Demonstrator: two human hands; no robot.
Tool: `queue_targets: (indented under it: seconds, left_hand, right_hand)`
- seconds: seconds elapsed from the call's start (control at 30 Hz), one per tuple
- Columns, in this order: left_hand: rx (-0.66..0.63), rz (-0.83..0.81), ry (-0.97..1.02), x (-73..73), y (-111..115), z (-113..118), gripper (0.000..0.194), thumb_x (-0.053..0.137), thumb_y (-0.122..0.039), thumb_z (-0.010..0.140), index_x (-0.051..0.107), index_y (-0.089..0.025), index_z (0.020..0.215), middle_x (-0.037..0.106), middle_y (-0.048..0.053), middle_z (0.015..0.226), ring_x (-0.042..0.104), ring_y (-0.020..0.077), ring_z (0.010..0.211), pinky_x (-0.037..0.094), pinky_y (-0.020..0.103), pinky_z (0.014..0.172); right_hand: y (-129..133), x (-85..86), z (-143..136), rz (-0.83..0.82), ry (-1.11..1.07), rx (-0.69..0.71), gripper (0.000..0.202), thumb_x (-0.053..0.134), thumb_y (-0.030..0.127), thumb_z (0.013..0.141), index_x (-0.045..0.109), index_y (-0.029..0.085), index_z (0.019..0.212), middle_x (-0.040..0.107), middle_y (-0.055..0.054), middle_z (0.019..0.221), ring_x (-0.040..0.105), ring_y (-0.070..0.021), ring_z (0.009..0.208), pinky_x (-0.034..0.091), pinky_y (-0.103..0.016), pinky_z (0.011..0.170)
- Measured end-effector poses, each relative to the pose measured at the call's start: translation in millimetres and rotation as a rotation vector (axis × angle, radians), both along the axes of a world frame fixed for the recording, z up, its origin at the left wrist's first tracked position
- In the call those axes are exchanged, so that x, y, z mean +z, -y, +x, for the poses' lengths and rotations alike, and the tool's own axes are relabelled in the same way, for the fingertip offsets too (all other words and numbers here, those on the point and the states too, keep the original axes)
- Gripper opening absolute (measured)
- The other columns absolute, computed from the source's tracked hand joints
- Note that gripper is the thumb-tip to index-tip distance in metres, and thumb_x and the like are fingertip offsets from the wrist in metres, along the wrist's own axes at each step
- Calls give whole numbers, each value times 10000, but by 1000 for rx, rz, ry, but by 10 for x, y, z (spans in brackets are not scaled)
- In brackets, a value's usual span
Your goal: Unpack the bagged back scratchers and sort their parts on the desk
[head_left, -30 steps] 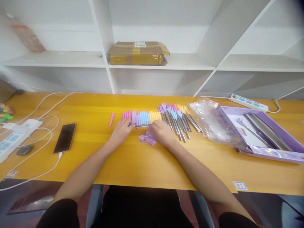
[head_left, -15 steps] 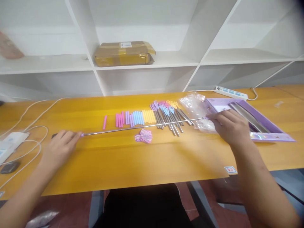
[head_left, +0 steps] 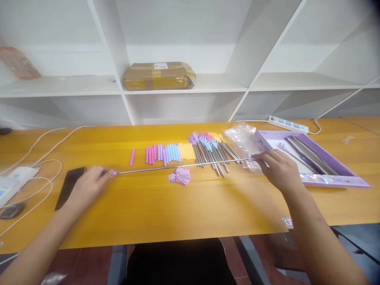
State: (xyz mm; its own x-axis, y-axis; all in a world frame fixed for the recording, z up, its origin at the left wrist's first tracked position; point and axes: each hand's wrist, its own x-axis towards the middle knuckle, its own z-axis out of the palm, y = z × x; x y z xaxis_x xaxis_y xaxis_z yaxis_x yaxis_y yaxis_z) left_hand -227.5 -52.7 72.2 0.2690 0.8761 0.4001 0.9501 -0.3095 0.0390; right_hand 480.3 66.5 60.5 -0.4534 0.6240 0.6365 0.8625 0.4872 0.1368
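Note:
A thin, drawn-out telescopic back scratcher (head_left: pixel 181 166) spans the space between my hands, its metal rod crossing above the table. My left hand (head_left: pixel 92 183) pinches its purple left end. Closed around the purple right end is my right hand (head_left: pixel 277 166); the fingers hide most of that end. Behind the rod lie several back scratchers (head_left: pixel 212 150) with claw heads in purple, pink, blue and yellow. To their left, short tubes in pink (head_left: pixel 151 155), purple (head_left: pixel 163 153), blue (head_left: pixel 173 152) and yellow (head_left: pixel 187 151) form a row. A small pile of purple-pink cards (head_left: pixel 181 176) lies below the rod.
A purple open box (head_left: pixel 326 181) holding metal-shafted pieces sits on the right beside clear plastic bags (head_left: pixel 242 142). A black phone (head_left: pixel 67 186) lies by my left hand. Power strips (head_left: pixel 287 123) and white cables (head_left: pixel 44 158) edge the table; a taped carton (head_left: pixel 158 77) sits on the shelf.
My hands have come somewhat closer together, and less rod shows between them. The phone and a purple scratcher in the box are more exposed. The view has shifted slightly.

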Motion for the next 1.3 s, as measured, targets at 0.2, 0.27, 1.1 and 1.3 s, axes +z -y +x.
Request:
queue_targets:
  seconds: [0.2, 0.27, 1.1, 1.3]
  left_hand:
    - [-22, -2, -111, -41, -84, -22, 302, 454, -340, 1098, 737, -251, 1151, 726, 89, 1046, 651, 255, 915, 511, 356, 788]
    - [-49, 5, -128, -35, -94, -27, 285, 473, -290, 1074, 735, -271, 1184, 733, 102, 1078, 655, 269, 925, 532, 377, 789]
    - [-180, -33, -186, -298, -834, 1867, 224, 517, -54, 1038, 707, -173, 1028, 653, 121, 1018, 596, 273, 954, 498, 384, 796]
    - [-165, -3, -150, -299, -807, 1896, 201, 531, -153, 1089, 719, -176, 1023, 658, 113, 986, 594, 265, 926, 499, 387, 803]
  right_hand:
    - [38, 1, -40, 20, -14, 13, 109, 692, 258, 1035, 769, 267, 958, 773, -62, 881, 678, -222, 806, 511, -341, 742]
    - [52, -4, -41, -14, -26, -2, 107, 694, 257, 1034, 773, 269, 963, 775, -67, 897, 685, -224, 825, 511, -345, 758]
    - [-144, -242, -2477, -49, -46, 313, 301, 487, 61, 1101, 731, 205, 999, 637, -82, 860, 477, -251, 843, 297, -379, 739]
    - [-153, -331, -2496, -98, -115, 309, 284, 498, 78, 1101, 741, 199, 1017, 668, -87, 904, 501, -247, 865, 329, -374, 765]
